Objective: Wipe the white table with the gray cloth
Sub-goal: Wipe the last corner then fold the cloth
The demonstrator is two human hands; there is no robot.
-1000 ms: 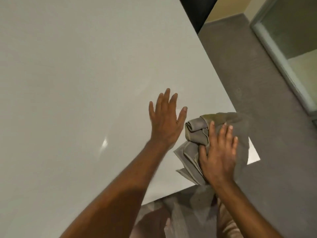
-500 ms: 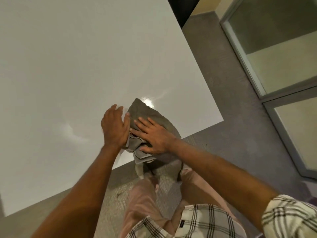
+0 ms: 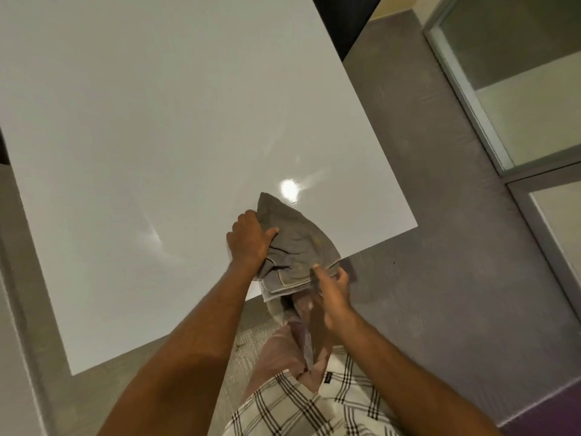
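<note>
Gray cloth [image 3: 298, 243] lay at the near edge of the white table [image 3: 157, 136], long axis running from a far pointed corner to folded layers overhanging the edge. Left hand [image 3: 250, 243] gripped its left side, thumb on top. Right hand [image 3: 333, 287], flat on it half a second before, now pinched the overhanging folds.

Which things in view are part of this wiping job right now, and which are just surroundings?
In the job:
- gray cloth, bunched at the table's near edge
- white table
- left hand, gripping the cloth
- right hand, pinching the cloth's overhanging edge

Not in the job:
- gray carpet
- glass partition
</note>
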